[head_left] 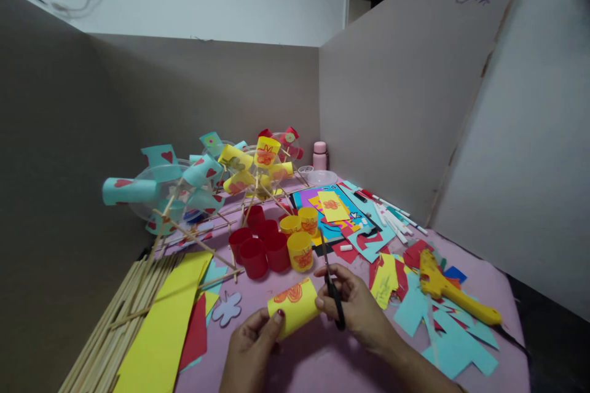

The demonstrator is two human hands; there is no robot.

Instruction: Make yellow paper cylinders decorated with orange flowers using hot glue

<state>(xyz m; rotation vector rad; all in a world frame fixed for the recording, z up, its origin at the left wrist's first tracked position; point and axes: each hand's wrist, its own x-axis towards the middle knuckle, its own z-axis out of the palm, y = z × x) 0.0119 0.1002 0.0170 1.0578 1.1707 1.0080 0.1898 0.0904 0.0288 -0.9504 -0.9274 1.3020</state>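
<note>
A curled strip of yellow paper (299, 318) with an orange butterfly-like drawing is pinched at its left end by my left hand (253, 341), thumb on top. My right hand (353, 304) is closed around black-handled scissors (340, 313), whose blades point up and away from the paper. Its fingertips also touch the paper's right edge. Just beyond stand several red paper cups (253, 258) and three yellow paper cups (300, 252) with orange drawings. To the left of the paper lies a pale flower-shaped cutout (227, 309).
Stick-framed wheels with blue paper cups (166, 190) and yellow cups (256, 166) stand behind. Bamboo sticks (110, 319) and yellow sheets (161, 325) lie left. A yellow glue gun (456, 295) rests on blue scraps (454, 344) at right. Markers (394, 221) and a pink bottle (319, 156) are farther back.
</note>
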